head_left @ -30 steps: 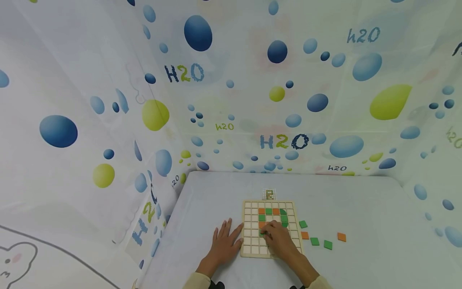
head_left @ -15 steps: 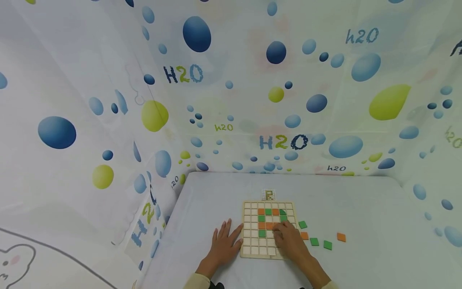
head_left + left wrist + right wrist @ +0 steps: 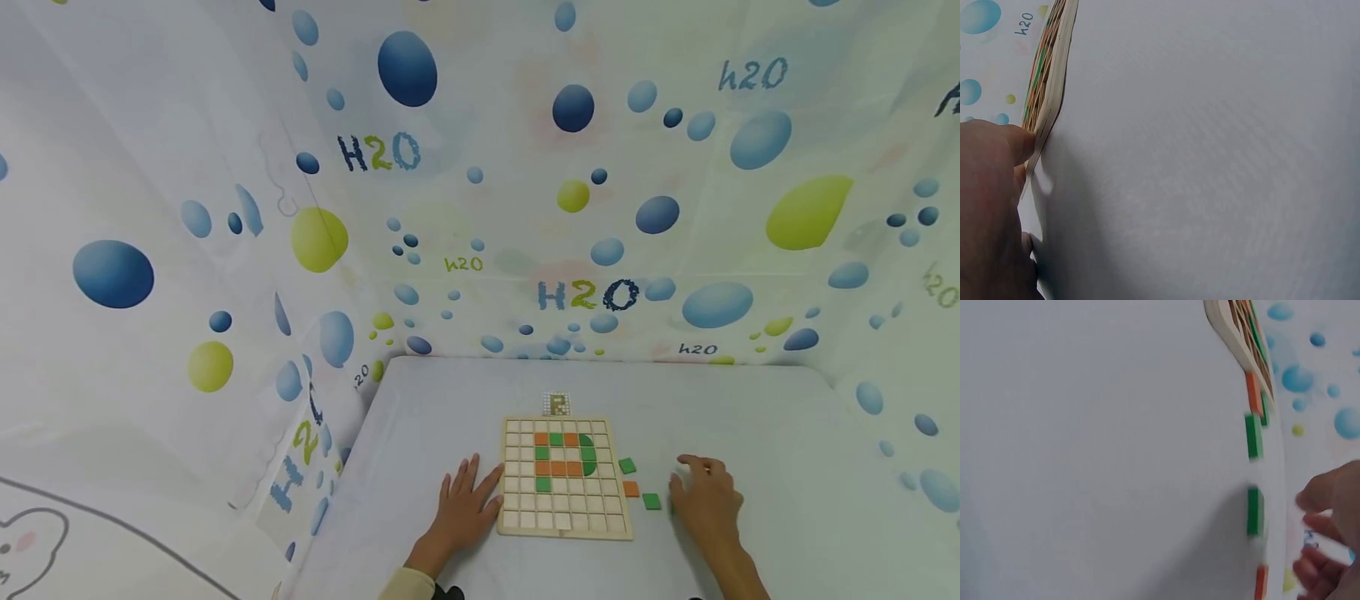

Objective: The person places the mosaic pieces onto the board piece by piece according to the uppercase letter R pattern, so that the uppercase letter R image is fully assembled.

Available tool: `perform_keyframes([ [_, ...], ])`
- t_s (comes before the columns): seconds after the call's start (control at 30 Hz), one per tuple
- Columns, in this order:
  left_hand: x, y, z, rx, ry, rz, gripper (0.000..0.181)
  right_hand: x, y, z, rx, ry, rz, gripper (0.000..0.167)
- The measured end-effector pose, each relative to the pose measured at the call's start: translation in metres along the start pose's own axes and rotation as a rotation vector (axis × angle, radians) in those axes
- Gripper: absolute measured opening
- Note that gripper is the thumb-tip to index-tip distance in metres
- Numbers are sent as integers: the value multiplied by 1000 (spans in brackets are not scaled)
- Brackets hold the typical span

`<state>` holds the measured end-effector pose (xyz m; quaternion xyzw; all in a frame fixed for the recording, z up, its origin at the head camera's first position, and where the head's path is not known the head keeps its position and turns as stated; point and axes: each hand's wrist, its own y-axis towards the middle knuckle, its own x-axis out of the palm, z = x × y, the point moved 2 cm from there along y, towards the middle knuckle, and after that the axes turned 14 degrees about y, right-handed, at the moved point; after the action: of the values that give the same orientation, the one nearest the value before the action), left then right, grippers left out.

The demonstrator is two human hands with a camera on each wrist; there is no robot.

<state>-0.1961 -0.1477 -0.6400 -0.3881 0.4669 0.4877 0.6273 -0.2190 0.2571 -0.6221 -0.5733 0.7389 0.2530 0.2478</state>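
"Your hands?"

"My right hand [image 3: 707, 497], thumb and fingers apart, is near a flat green square tile [image 3: 1255, 512] right of the pale wooden grid board [image 3: 559, 502]; my left hand [image 3: 467, 510], fingers spread, touches the board's left edge."

"The tile?"

"Probably light, stiff; pinch opposite edges."

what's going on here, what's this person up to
A person is working with green and orange tiles on a gridded board. The left hand rests against the board's left edge. The right hand is off the board, above some loose tiles on the table, with no tile visible in its grip. The tiles on the board form a loop, with one green square below its left side. A small patterned card lies beyond the far edge.
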Motion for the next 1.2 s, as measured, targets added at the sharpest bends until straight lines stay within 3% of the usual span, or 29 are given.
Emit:
perform_keyframes([
  [0.13, 1, -1, 0, 6, -19, 13, 54, -26, -2, 18, 108, -56, -27, 50],
  [0.23, 4, -2, -1, 9, -24, 33, 54, -37, -3, 27, 137, -59, -86, 47],
  [0.4, 0, -2, -2, -6, -11, -2, 54, -38, -2, 31, 68, -38, -132, 33],
  [0.63, 3, -1, -3, -2, 5, 2, 54, -30, 5, 32, 53, 55, -167, 52],
  [0.77, 1, 0, -2, -12, 8, -26, 55, -29, 8, 33, 53, 88, -182, 46],
  [1.2, -5, -2, 2, -14, 12, -27, 54, -28, 9, 32, 15, 51, -167, 30],
])
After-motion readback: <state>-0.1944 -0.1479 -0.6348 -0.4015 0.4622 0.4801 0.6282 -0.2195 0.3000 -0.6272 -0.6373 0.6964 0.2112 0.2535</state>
